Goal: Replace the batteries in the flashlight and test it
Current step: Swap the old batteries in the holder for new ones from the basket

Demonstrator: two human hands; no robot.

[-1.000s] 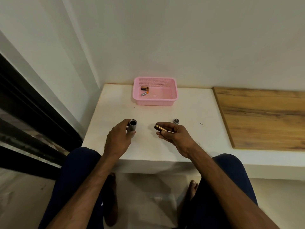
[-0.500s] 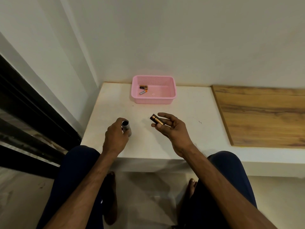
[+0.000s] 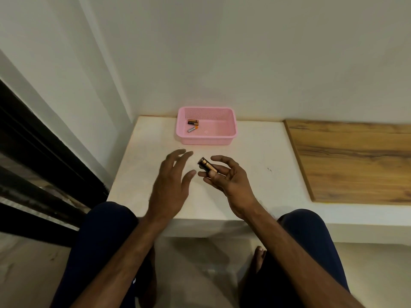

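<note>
Nearest, between the knees: both forearms stretched out over the front edge of the tabletop [image 3: 142, 156].

Left hand [image 3: 171, 183]: empty now, fingers spread and slack, palm down, blurred with movement. Half a second ago closed round the grey flashlight tube; a second ago likewise, tube upright by the thumb. No tube in sight at this moment: perhaps set down beneath the palm, perhaps dropped out of view. Cannot tell which.

Just right of that hand: right hand [image 3: 224, 176], palm up, fingers loosely curled, thumb pressing across a dark copper-topped cylinder [image 3: 205, 166], most likely a battery or a pair of them end to end. Same grip as half a second ago, only raised and brought closer to the left fingertips. Tip of the cylinder pointing up and left, not touching the left hand.

Meaning for the task, as a judgement: cells out of the tube or fresh ones ready, with loading not yet done; left hand apparently coming across to take or sort what the right one holds. Small round cap seen a second ago behind the right hand now hidden or out of sight.

Farther beyond both hands: pink basket [image 3: 206, 138] against the wall, two loose batteries [image 3: 193, 125] in its left part, well apart from either hand.
</note>
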